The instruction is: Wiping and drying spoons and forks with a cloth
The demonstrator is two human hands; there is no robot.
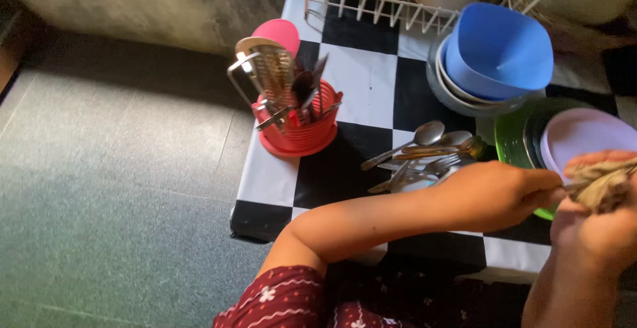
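Both hands are seen together at the 4 o'clock edge of the view. The right hand (594, 225) is closed around a crumpled brownish cloth (604, 182); the left hand (504, 192) is pinched on something thin that is buried in the cloth, probably a utensil handle, though the item itself cannot be made out.

The cloth is held above the near edge of a green plate (514, 139), with a pale lilac plate (584, 135) stacked on it. A loose pile of spoons and forks (424, 155) lies on the checkered surface (361, 82) just at 9 o'clock of the left hand. A red holder (298, 129) with a grater and utensils stands farther out at 10 o'clock. A blue bowl (497, 53) on stacked bowls sits at 12 o'clock, a wire rack (378, 3) beyond it.

Judged as wiping: the cloth is best kept wrapped fully round the piece, which is drawn through steadily by the left hand. The grip should be kept clear of the plates' rims, and the elbow clear of the cutlery pile.
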